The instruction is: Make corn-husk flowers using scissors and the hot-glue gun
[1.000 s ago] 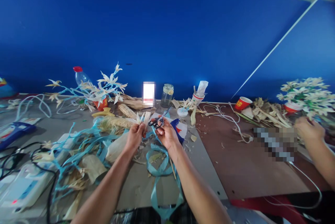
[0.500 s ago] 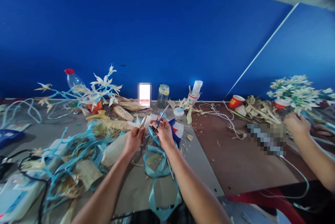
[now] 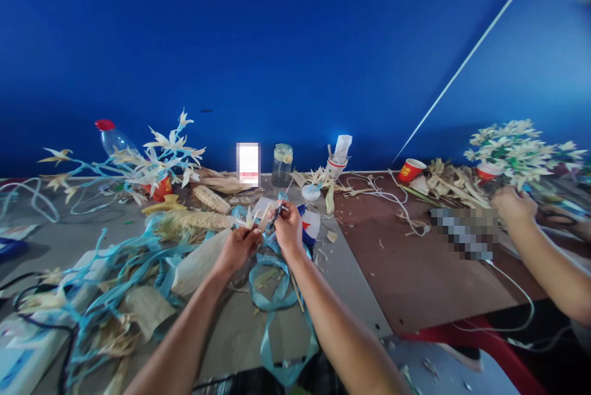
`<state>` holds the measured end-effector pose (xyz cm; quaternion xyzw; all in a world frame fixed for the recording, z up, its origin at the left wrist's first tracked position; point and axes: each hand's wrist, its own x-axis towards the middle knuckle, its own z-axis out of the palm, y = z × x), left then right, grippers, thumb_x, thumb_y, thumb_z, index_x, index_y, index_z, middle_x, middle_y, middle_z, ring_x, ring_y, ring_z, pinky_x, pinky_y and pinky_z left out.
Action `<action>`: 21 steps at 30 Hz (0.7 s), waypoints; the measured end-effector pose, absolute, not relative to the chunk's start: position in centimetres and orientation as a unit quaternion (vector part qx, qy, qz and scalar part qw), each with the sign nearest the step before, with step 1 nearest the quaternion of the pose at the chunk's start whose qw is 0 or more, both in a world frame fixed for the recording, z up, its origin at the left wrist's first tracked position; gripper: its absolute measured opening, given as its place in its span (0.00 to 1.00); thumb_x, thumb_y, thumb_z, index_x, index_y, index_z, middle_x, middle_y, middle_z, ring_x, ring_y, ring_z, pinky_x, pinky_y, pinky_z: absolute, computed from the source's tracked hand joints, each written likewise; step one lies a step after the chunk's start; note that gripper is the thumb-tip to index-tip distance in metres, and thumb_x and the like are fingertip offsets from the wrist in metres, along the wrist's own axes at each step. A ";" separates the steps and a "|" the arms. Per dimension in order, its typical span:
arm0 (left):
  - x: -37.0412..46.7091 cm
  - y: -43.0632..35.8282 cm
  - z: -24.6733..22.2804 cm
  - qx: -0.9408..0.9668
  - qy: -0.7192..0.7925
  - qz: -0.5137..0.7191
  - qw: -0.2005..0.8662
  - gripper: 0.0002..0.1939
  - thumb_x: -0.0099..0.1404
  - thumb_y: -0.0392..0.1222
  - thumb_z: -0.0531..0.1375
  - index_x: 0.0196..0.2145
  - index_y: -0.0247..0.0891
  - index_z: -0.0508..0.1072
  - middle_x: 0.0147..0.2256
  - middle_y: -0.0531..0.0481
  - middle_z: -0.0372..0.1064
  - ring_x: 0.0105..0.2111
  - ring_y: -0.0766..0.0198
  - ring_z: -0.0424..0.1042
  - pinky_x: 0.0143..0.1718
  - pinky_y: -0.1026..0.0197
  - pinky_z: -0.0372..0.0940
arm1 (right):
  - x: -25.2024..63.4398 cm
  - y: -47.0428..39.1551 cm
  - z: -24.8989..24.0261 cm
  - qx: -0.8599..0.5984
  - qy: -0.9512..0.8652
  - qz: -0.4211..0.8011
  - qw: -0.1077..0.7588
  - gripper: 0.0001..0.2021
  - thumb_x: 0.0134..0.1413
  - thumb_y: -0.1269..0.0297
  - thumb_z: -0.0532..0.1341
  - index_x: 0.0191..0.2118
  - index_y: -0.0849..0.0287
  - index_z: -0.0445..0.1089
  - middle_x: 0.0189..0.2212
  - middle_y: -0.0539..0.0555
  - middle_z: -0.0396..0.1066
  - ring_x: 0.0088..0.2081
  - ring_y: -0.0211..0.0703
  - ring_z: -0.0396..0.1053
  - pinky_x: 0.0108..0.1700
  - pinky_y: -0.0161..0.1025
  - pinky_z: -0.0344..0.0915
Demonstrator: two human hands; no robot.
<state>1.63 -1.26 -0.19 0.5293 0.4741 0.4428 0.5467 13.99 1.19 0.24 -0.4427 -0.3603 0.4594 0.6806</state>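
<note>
A pale husk-like piece (image 3: pixel 249 219) is pinched in the left hand (image 3: pixel 240 246); scissors (image 3: pixel 279 209) are gripped in the right hand (image 3: pixel 290 229), just beside it. A left fingertip could be nicked — the gap being narrow — or blue ribbon (image 3: pixel 266 304), looped below the hands, snagged.

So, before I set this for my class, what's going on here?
A person holds a pale, petal-like piece in the left hand and scissors in the right hand, blades pointing up and away. Looped blue ribbon lies between the forearms. Pale flowers on blue stems stand to the left; far right, another person's hand is close to white flowers.
</note>
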 end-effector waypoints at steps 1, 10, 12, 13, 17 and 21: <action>1.6 -1.2 -0.3 0.521 0.484 0.448 0.542 0.21 0.50 0.55 0.61 0.16 0.34 0.66 0.12 0.56 0.52 0.14 0.74 0.48 0.16 0.67 0.41 | 14.0 1.2 0.3 -0.441 -0.359 0.458 0.683 0.19 0.37 0.63 0.64 0.39 0.58 0.63 0.27 0.49 0.71 0.27 0.36 0.67 0.31 0.34 0.63; 0.9 -0.7 -0.6 0.452 0.541 0.544 0.455 0.18 0.53 0.52 0.60 0.18 0.37 0.62 0.14 0.57 0.53 0.16 0.73 0.50 0.17 0.66 0.45 | 13.9 1.2 0.3 -0.430 -0.340 0.455 0.702 0.19 0.36 0.63 0.64 0.39 0.58 0.63 0.26 0.47 0.70 0.26 0.35 0.66 0.30 0.33 0.63; 1.0 -0.7 -0.3 0.439 0.540 0.557 0.453 0.18 0.53 0.53 0.60 0.18 0.37 0.61 0.14 0.57 0.54 0.16 0.72 0.51 0.17 0.66 0.46 | 13.9 1.3 0.3 -0.427 -0.336 0.458 0.704 0.19 0.35 0.63 0.65 0.38 0.57 0.63 0.25 0.47 0.70 0.26 0.35 0.66 0.30 0.34 0.63; 1.1 -0.8 -0.2 0.435 0.540 0.561 0.453 0.18 0.53 0.53 0.60 0.18 0.38 0.61 0.14 0.57 0.53 0.16 0.72 0.51 0.17 0.66 0.46 | 13.9 1.3 0.4 -0.426 -0.337 0.457 0.704 0.19 0.35 0.63 0.65 0.38 0.58 0.63 0.25 0.47 0.70 0.26 0.35 0.66 0.30 0.34 0.63; 1.2 -0.8 0.0 0.403 0.524 0.595 0.458 0.17 0.52 0.53 0.60 0.21 0.38 0.62 0.17 0.57 0.57 0.16 0.72 0.53 0.18 0.67 0.49 | 13.8 1.0 0.6 -0.431 -0.359 0.444 0.699 0.18 0.36 0.64 0.65 0.38 0.58 0.63 0.26 0.47 0.70 0.28 0.36 0.68 0.34 0.35 0.65; 0.8 -0.6 -0.3 0.381 0.524 0.618 0.446 0.15 0.52 0.51 0.60 0.22 0.38 0.62 0.17 0.58 0.56 0.18 0.72 0.54 0.20 0.67 0.52 | 13.7 0.5 0.8 -0.433 -0.385 0.442 0.684 0.19 0.37 0.65 0.65 0.39 0.58 0.63 0.27 0.48 0.71 0.29 0.37 0.68 0.33 0.35 0.65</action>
